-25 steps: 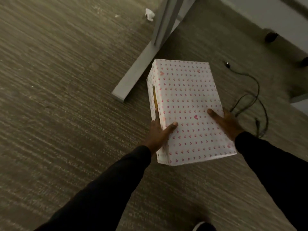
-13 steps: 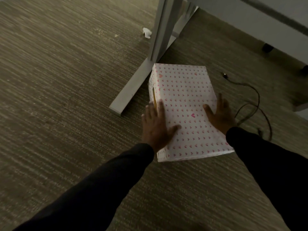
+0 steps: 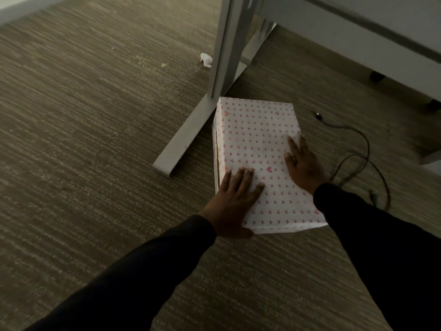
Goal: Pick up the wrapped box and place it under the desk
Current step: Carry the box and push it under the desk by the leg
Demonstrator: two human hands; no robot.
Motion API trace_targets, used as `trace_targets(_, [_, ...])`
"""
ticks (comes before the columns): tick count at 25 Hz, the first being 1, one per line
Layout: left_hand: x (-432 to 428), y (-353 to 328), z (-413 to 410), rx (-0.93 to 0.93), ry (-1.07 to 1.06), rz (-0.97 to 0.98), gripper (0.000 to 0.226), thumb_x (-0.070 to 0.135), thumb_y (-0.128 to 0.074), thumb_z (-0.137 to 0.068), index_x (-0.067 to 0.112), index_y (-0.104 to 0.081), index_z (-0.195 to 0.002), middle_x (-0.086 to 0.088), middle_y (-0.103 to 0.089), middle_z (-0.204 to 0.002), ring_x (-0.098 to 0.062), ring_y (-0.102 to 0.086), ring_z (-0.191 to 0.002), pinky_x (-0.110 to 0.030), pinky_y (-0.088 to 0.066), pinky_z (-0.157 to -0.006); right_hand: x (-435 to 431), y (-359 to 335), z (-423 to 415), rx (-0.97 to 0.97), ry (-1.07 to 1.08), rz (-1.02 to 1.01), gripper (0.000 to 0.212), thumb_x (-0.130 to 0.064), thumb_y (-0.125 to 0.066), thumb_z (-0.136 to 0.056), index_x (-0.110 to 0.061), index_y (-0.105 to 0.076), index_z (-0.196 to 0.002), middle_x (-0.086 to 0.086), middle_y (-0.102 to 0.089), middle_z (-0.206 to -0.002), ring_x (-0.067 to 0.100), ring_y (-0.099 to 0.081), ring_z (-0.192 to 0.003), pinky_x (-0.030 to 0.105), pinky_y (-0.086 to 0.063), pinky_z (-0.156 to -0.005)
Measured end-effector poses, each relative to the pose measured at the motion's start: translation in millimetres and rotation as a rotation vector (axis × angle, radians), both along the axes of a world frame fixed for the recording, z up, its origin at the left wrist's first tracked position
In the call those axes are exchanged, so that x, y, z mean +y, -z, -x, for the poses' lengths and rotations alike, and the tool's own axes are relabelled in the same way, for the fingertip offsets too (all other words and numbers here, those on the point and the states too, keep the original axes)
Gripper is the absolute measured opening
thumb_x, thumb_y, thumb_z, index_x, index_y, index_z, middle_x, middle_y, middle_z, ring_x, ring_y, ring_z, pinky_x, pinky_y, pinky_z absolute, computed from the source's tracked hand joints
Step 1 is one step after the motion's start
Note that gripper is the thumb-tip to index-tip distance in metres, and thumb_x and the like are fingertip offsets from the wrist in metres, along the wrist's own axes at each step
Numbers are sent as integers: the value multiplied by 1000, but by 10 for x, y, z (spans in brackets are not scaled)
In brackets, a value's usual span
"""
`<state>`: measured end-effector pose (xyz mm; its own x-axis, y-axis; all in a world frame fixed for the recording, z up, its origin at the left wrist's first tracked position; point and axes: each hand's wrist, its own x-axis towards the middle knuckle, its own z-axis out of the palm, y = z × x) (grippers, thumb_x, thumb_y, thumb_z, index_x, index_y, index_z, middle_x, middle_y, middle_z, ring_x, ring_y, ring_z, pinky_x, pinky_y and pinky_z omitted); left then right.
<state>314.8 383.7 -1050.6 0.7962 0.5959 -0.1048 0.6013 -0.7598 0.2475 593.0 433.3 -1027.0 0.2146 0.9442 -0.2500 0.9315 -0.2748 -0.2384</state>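
Observation:
The wrapped box (image 3: 256, 139), white paper with small pink hearts, lies flat on the carpet just right of the desk's grey leg (image 3: 224, 56) and its long foot (image 3: 183, 139). My left hand (image 3: 235, 199) rests palm down on the box's near left corner, fingers spread. My right hand (image 3: 303, 163) lies flat on the box's right edge, fingers pointing away from me. Neither hand wraps around the box. The desk top (image 3: 358, 32) overhangs at the upper right.
A black cable (image 3: 358, 149) loops on the carpet right of the box. A crumpled white paper scrap (image 3: 206, 59) lies left of the desk leg. Dark caster wheels (image 3: 377, 76) sit farther back under the desk. Open carpet stretches to the left.
One second ago both hands gripped the box's sides. They have since let go and now lie flat on its top, and the box sits closer to the desk leg.

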Motion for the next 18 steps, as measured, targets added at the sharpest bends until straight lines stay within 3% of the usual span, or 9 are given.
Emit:
trace_targets(3, [263,-84,133,61,39,-12,130,77,-65,-76,24,17,-161,-22,27,-165,-41,27,-150,-58,21,-117,43,29,72,31,56,-27,63,-51,-29,-109,-41,0,-163,-1,12,-174,39,-9,-158,58,-16,-126])
trace_targets(7, [102,-135,-37,86,60,-131,121,54,-74,-80,19,7,-162,-24,16,-167,-45,19,-152,-68,11,-119,68,100,102,45,88,-72,65,-52,-31,-107,-40,0,-163,3,10,-174,40,-10,-157,58,-18,-126])
trace_targets(12, [80,-92,-44,83,70,-119,96,58,-52,-96,24,8,-162,-17,14,-170,-43,15,-154,-67,7,-121,103,149,82,40,93,-87,64,-56,-29,-106,-42,-1,-163,2,10,-174,42,-13,-156,58,-19,-124])
trace_targets(18, [452,-122,193,130,84,-173,89,49,-50,-100,27,10,-162,-14,13,-170,-41,11,-155,-65,-1,-124,204,127,175,141,173,-85,70,-59,-33,-105,-38,1,-163,2,18,-173,43,-10,-156,57,-19,-124])
